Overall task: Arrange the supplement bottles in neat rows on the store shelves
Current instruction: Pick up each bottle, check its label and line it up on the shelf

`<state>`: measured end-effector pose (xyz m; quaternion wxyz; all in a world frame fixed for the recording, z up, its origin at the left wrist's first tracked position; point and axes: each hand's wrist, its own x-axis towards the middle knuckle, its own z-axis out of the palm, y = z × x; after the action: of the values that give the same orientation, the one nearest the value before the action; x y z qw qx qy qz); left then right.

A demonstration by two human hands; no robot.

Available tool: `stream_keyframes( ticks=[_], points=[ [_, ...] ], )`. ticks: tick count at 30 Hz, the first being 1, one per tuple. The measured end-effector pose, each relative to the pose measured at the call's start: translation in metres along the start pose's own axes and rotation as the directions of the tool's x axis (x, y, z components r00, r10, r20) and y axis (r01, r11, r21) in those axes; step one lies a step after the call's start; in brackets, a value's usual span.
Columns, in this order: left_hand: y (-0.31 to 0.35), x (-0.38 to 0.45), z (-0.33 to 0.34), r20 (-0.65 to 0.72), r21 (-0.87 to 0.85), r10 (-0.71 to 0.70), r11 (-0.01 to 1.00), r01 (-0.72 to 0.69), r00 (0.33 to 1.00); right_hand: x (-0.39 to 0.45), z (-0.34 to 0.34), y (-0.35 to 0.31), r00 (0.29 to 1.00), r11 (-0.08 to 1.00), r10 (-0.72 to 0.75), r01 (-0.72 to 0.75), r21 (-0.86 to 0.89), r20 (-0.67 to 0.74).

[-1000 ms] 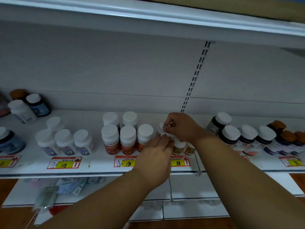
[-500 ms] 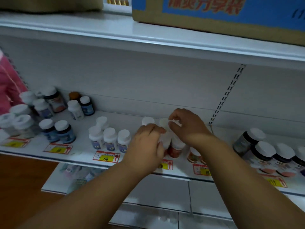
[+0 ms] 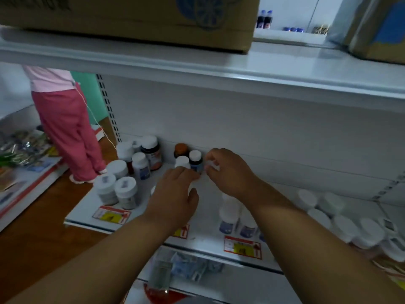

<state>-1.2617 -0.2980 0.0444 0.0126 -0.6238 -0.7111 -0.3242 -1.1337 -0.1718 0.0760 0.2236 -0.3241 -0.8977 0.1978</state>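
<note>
Two hands were over the middle shelf (image 3: pixel 203 232) at inspection. Left hand (image 3: pixel 175 197) lay palm down above the shelf surface, fingers extended toward a white-capped bottle (image 3: pixel 182 162) and the thumb spread to the side; its fingertips were at or just short of that bottle — contact could not be confirmed; nothing was seen held, and the hand read as released. Right hand (image 3: pixel 228 172) was curled, with thumb and fingers pinching a small white object (image 3: pixel 212 165) just right of a dark blue-labelled bottle (image 3: pixel 195 161); blur prevented telling whether the object was a cap or a whole bottle.

Behind those two bottles, against the back panel, stood a brown-capped bottle (image 3: pixel 181 149). A loose cluster of white-capped bottles (image 3: pixel 125 178) occupied the left end of the same shelf, unevenly spaced; two blue-labelled bottles (image 3: pixel 237 220) stood side by side under the right forearm near the front edge; further white-capped bottles (image 3: pixel 341 218) sat at the right end, blurred. Red-and-yellow price tags (image 3: pixel 242 246) were fixed along the front edge.

One cardboard box (image 3: pixel 131 18) rested on the upper shelf (image 3: pixel 219 69); a person in pink trousers (image 3: pixel 68 132) stood at left on the wooden floor (image 3: pixel 43 233).
</note>
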Motion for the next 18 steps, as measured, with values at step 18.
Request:
stream_keyframes(
  ticks=[18],
  points=[
    [-0.091, 0.024, 0.009, 0.526, 0.274, 0.183, 0.888, -0.37, 0.831, 0.071, 0.045, 0.009, 0.939, 0.931, 0.331, -0.309, -0.193, 0.092]
  ],
)
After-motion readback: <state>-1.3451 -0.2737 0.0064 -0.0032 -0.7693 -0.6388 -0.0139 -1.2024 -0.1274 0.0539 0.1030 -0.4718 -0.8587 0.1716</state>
